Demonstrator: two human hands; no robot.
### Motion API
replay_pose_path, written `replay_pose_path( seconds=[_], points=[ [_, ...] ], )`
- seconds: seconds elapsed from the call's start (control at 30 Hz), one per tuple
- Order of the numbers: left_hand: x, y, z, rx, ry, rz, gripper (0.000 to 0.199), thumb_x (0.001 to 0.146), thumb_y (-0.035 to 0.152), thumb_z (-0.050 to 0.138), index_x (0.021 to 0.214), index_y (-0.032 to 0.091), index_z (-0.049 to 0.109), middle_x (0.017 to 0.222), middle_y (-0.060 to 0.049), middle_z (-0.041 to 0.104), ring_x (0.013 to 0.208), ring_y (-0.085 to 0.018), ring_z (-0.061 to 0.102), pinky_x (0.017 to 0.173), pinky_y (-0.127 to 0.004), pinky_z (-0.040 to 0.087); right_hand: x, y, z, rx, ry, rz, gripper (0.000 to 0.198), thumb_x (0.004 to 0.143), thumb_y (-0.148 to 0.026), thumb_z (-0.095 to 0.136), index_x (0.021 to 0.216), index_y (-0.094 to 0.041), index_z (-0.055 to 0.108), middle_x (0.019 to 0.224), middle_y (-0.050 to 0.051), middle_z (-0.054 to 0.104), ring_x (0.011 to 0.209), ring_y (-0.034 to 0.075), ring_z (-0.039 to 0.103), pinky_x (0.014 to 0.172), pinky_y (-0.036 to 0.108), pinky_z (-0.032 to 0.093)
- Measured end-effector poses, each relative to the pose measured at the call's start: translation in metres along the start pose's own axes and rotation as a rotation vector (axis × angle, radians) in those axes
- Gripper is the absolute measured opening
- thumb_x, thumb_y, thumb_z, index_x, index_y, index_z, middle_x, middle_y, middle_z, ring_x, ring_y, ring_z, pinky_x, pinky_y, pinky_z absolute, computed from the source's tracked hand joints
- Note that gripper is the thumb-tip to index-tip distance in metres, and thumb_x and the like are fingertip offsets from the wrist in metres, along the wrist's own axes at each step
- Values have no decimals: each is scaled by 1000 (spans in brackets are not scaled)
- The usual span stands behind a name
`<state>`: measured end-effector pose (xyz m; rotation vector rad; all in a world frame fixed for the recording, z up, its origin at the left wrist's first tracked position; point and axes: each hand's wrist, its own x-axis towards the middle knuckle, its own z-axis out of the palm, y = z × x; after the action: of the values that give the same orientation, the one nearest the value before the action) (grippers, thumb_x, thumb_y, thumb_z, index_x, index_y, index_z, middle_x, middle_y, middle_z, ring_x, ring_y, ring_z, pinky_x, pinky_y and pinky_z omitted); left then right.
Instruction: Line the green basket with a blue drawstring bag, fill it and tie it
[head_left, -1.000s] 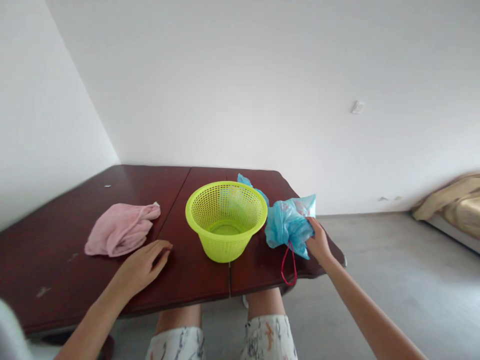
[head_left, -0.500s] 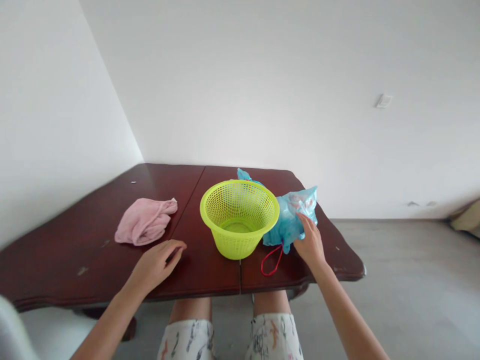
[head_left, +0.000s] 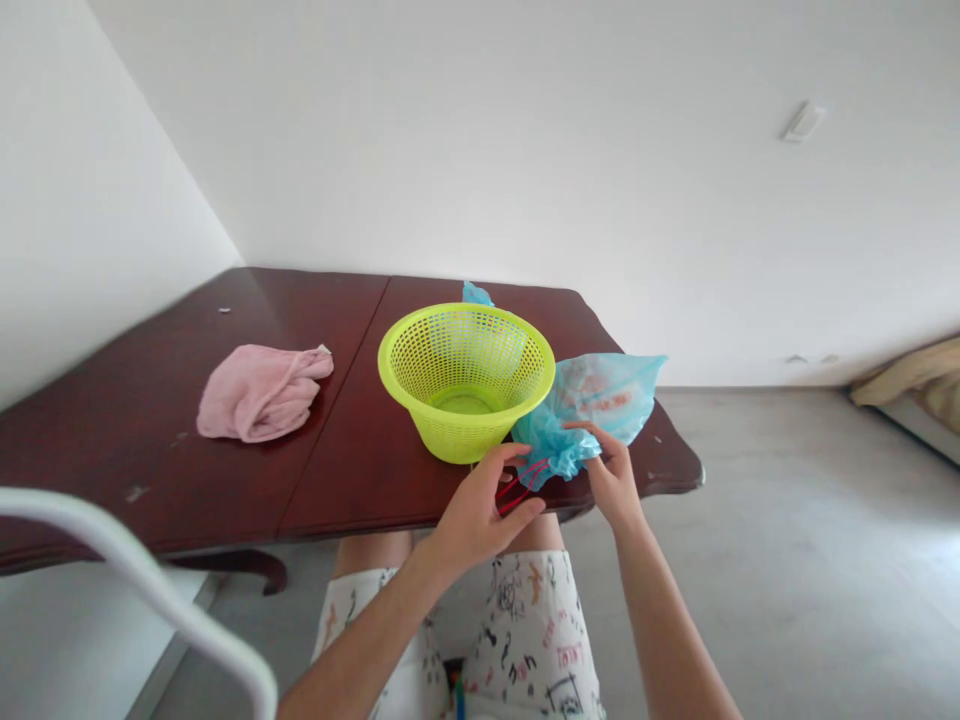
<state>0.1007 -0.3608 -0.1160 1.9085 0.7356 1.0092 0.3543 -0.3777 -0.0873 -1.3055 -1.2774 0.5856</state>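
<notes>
A blue plastic bag [head_left: 600, 385] with a red drawstring [head_left: 529, 482] lies at the table's right front, its gathered mouth turned towards me. My right hand [head_left: 613, 480] grips the crumpled plastic near that mouth, the thumb partly hidden. Around the red drawstring, my left hand [head_left: 480, 505] has its thumb and fingers apart; no firm hold on the cord shows. Directly behind my left hand stands a yellow-green plastic basket [head_left: 465, 435], upright, with nothing seen in its bottom.
On the left of the dark red wooden table [head_left: 330, 450] lies a folded pink cloth [head_left: 259, 395]. Another piece of blue plastic [head_left: 477, 294] shows behind the basket. A white curved bar [head_left: 142, 570] crosses the lower left. White walls border the table's back and left.
My left hand has moved right, from beside the pink cloth to the drawstring. The bag's gathered mouth is pulled nearer and its body spreads wider. The view has tilted down.
</notes>
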Motion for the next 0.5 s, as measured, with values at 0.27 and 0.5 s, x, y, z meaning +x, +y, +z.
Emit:
replay_pose_path(
  seconds=[0.27, 0.5],
  points=[
    [11, -1, 40, -409, 77, -228, 37, 117, 58, 68, 110, 22, 74, 99, -5, 74, 86, -20, 70, 77, -30, 58, -69, -2, 28, -295, 618, -265, 11, 98, -21, 76, 95, -24, 66, 91, -1, 60, 82, 19, 57, 79, 33, 51],
    [3, 10, 27, -445, 126, -158, 37, 116, 57, 72, 106, 21, 75, 132, -11, 75, 113, -24, 73, 100, -34, 60, -101, 2, 47, -32, 165, -108, 29, 112, -40, 70, 137, -29, 80, 134, 12, 76, 126, 33, 72, 108, 47, 61]
  ],
)
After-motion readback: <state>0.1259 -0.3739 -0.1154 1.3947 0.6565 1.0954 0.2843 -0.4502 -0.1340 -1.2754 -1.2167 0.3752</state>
